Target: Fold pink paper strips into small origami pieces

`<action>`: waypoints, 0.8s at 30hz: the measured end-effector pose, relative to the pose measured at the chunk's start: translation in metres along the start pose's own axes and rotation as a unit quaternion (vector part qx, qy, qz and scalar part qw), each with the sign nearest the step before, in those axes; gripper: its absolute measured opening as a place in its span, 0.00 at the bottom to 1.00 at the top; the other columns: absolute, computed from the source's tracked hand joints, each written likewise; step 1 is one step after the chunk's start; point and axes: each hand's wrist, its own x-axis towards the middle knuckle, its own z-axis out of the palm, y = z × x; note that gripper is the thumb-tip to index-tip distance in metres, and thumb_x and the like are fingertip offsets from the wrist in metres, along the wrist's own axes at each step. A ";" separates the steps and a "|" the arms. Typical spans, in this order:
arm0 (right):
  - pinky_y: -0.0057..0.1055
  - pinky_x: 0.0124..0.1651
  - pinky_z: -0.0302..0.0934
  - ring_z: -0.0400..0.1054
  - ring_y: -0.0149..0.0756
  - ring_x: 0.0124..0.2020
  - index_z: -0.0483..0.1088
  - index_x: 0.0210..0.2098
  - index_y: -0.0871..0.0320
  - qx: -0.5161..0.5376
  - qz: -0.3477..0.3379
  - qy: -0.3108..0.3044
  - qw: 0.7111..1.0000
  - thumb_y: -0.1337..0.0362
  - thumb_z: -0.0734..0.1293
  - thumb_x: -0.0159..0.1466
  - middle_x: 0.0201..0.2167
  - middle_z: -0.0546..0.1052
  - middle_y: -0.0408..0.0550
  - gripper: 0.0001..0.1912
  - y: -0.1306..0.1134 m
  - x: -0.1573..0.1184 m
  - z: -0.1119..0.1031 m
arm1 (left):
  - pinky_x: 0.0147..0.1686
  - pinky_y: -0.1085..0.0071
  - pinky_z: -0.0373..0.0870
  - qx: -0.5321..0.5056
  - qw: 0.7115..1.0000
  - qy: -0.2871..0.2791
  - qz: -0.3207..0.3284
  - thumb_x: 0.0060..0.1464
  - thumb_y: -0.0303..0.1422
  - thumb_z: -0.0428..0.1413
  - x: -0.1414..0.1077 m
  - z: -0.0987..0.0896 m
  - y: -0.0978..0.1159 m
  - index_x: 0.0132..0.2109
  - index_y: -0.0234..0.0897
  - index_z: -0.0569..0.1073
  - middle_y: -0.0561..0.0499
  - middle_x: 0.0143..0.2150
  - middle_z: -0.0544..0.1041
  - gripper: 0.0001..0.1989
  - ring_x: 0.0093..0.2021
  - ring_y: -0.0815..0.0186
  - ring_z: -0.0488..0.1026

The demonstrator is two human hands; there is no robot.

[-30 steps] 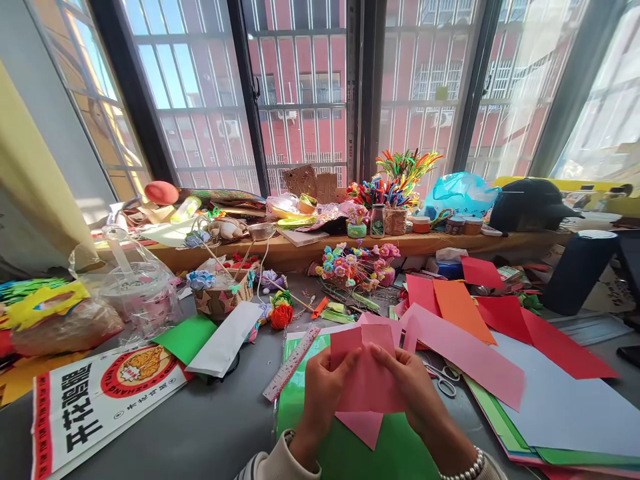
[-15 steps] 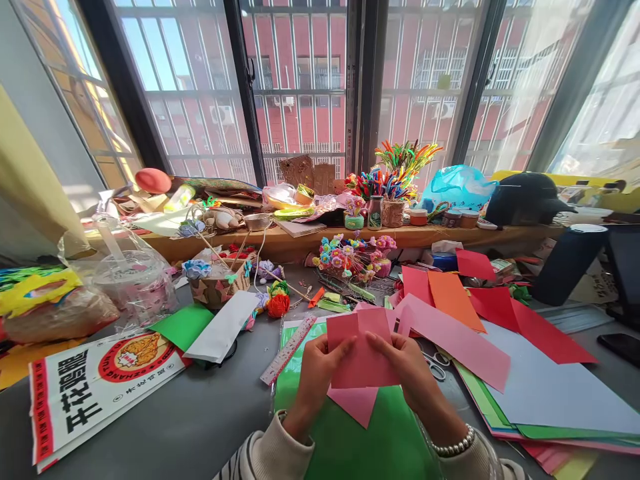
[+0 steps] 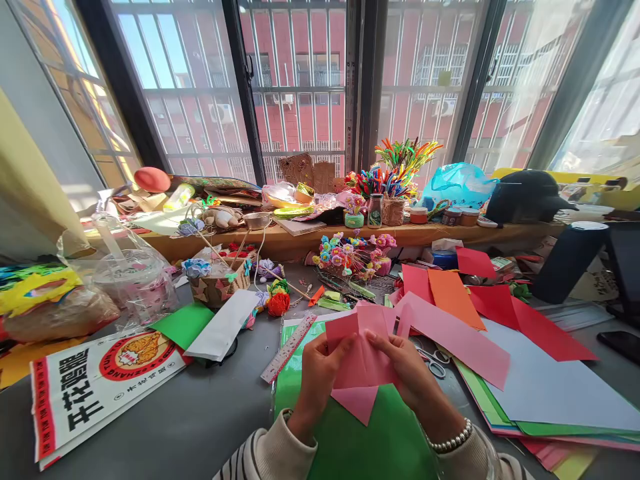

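Note:
A square of pink paper (image 3: 357, 363) with crossing creases is held up between my two hands. My left hand (image 3: 320, 370) pinches it on the left, thumb on the near face. On the right, my right hand (image 3: 407, 373) grips it the same way, its thumb near the middle; a beaded bracelet circles that wrist. The paper bends between the thumbs. Beneath it, another pink piece (image 3: 356, 402) lies with one corner pointing toward me on a green folder (image 3: 375, 443). White-handled scissors (image 3: 434, 363) rest just right of my right hand.
A ruler (image 3: 289, 348) lies left of the folder. Coloured sheets (image 3: 560, 387) are stacked at the right, with a long pink strip (image 3: 457, 340) overlapping them. A printed paper bag (image 3: 110, 393) and a plastic-wrapped cup (image 3: 135, 287) occupy the left. Craft flowers (image 3: 345, 257) stand behind.
The pink paper has gone from nearly flat to bent, with creases standing out around its middle. My right hand has shifted slightly, its thumb still near the centre.

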 end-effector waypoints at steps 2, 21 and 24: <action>0.29 0.26 0.61 0.69 0.36 0.21 0.71 0.24 0.63 -0.017 -0.016 0.006 1.000 0.56 0.69 0.45 0.19 0.75 0.47 0.15 0.000 0.001 0.000 | 0.25 0.73 0.66 -0.014 1.000 -0.008 -0.002 0.37 0.37 0.59 0.000 0.000 0.001 0.34 0.30 0.74 0.47 0.27 0.76 0.16 0.27 0.64 0.70; 0.29 0.28 0.61 0.69 0.35 0.23 0.72 0.27 0.64 -0.042 -0.039 -0.017 0.998 0.56 0.68 0.47 0.21 0.75 0.47 0.16 0.007 0.005 -0.007 | 0.24 0.75 0.64 0.039 0.999 0.018 0.002 0.34 0.35 0.60 0.000 0.000 0.005 0.31 0.31 0.75 0.48 0.27 0.76 0.14 0.26 0.65 0.69; 0.29 0.27 0.61 0.69 0.35 0.22 0.71 0.28 0.64 -0.052 -0.049 0.000 0.997 0.57 0.68 0.47 0.21 0.75 0.48 0.15 0.006 0.004 -0.006 | 0.24 0.74 0.65 0.010 1.000 0.001 -0.019 0.35 0.36 0.60 0.000 0.000 0.007 0.31 0.31 0.74 0.48 0.26 0.76 0.14 0.26 0.65 0.70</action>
